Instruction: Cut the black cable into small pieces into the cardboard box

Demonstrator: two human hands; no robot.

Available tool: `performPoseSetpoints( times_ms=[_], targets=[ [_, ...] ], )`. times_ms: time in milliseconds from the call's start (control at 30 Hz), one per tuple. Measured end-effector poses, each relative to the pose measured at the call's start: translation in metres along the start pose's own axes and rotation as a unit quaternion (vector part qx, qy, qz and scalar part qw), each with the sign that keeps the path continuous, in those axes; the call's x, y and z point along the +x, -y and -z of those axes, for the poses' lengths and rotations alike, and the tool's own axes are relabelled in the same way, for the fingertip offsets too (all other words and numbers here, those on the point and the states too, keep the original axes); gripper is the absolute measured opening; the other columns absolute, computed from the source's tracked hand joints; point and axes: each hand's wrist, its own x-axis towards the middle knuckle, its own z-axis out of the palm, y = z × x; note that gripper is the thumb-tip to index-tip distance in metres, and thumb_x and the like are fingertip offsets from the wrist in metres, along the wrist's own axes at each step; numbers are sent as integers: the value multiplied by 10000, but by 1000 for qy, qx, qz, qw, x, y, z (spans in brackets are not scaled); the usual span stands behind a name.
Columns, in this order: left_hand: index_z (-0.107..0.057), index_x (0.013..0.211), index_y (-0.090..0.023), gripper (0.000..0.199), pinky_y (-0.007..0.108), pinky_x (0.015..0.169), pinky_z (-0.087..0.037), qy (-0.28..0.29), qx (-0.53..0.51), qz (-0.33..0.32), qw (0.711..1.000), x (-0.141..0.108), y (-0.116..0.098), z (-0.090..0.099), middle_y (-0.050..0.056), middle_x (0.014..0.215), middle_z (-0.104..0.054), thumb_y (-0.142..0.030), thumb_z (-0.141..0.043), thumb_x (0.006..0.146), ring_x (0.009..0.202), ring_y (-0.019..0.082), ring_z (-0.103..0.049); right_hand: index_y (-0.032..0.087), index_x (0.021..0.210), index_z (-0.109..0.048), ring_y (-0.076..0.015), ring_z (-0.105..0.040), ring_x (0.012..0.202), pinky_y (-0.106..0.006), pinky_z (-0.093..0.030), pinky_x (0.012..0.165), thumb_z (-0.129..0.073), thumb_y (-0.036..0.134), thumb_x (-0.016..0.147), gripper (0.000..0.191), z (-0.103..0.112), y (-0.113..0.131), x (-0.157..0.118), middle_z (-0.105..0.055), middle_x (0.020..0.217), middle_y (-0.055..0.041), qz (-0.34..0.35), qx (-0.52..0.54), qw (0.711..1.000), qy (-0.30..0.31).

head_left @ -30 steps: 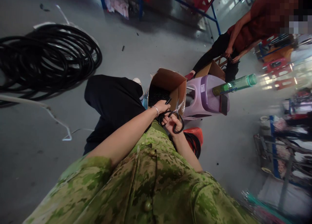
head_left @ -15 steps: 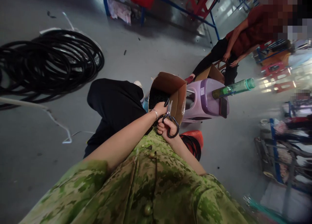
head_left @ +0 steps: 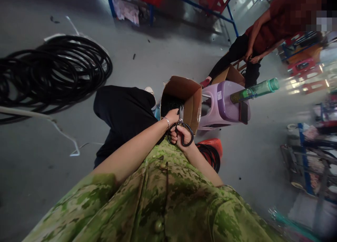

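I am gripping a pair of black-handled scissors (head_left: 180,129) in my right hand (head_left: 185,136), fingers curled through the loops, with the closed blades pointing up toward the open cardboard box (head_left: 191,94) in front of my lap. My left hand (head_left: 172,116) is resting just beside the blades, fingers bent against something small and dark; what it is pinching I cannot tell. A thin bracelet (head_left: 167,120) is sitting on my left wrist. Black pieces are lying inside the box. A lilac plastic stool (head_left: 223,107) is standing just right of the box, with a green bottle (head_left: 255,90) lying across its top. A small coil of black hose (head_left: 209,156) is lying below my right forearm, and a large hose coil (head_left: 52,70) is spread on the floor far to my left. Another person (head_left: 263,35) is sitting beyond the stool.
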Motion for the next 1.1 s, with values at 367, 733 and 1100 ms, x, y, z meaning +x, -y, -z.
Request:
performPoseSetpoints(
  times_ms=[367,733,1100],
  targets=[
    [-667,1057,-170,276,261,800,-461,-9,237,-60,970,-4,-6,3,85,942,-712,-185,-510,831,876,203,-643,168,737,-600,-78,-361,420,-220,-304,404,-702,443,704,295,25,-4,-18,-462,519,45,114,-136,974,-138],
    [-692,1024,-169,279,283,837,-474,35,350,-97,931,-9,-6,1,121,982,-720,-217,-481,848,957,237,-666,197,718,-616,-145,-498,562,-240,-381,535,-651,570,715,374,85,-16,-23,-543,586,3,137,-512,814,-237],
    [-758,912,-196,228,250,822,-474,122,369,-83,918,-6,0,-3,106,953,-737,-232,-598,753,967,242,-666,176,749,-618,-150,-520,590,-245,-398,563,-636,574,729,400,79,-22,-15,-575,614,-6,125,-460,855,-203]
  ],
)
